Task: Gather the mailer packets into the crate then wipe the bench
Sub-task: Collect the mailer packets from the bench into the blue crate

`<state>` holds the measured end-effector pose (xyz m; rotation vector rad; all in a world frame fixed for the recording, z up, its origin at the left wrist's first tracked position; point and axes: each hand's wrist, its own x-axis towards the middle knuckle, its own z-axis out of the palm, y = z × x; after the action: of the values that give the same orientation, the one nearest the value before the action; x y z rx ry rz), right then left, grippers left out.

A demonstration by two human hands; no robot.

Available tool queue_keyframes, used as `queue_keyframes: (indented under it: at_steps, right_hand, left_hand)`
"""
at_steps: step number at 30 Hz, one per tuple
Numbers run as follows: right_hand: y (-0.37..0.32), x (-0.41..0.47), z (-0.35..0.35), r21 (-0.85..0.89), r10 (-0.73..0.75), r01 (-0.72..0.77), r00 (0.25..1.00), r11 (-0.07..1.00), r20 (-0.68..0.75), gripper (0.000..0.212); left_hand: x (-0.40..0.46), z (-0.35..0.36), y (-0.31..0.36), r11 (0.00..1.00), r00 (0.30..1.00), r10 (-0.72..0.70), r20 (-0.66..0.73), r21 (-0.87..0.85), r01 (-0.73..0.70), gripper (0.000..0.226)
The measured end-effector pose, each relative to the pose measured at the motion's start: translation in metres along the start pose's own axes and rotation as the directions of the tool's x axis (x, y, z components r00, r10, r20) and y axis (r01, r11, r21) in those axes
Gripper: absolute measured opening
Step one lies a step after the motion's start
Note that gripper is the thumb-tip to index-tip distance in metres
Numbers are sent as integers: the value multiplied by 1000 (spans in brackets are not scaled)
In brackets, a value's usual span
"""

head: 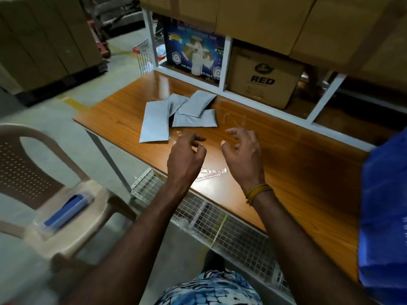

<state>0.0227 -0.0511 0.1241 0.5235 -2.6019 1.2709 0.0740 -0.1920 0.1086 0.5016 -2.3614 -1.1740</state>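
Four grey mailer packets (176, 113) are lying in a loose overlapping heap on the wooden tabletop (286, 155), near its back edge. Just in front of them, the left hand (185, 159) and right hand (244, 150) are hovering, fingers loosely curled and grasping nothing. Clear plastic wrap (209, 172) is lying between the wrists.

Grey concrete floor (123, 69) with a yellow line marking. Wood-grain counter (297, 164), glossy, reflecting overhead light. White-framed shelving (228, 62) at its rear, holding a blue printed box (193, 51) and a brown carton marked RED (264, 78). Cardboard cartons (264, 16) stacked above. Beige plastic chair (66, 194) at left, blue item on its seat. Wire-mesh rack (220, 221) under counter edge. Stacked cartons (44, 40) far left.
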Motion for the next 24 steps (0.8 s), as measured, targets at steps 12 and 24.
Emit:
queue_keyframes:
  at_steps: [12, 24]
  right_hand:
    - [25, 85, 81, -102, 73, -55, 979, 993, 191, 33]
    - [102, 219, 172, -313, 208, -51, 844, 948, 494, 53]
  left_hand:
    - [90, 5, -63, 992, 993, -115, 38, 64, 112, 30]
    - [244, 91, -97, 960, 973, -126, 192, 272, 70, 40]
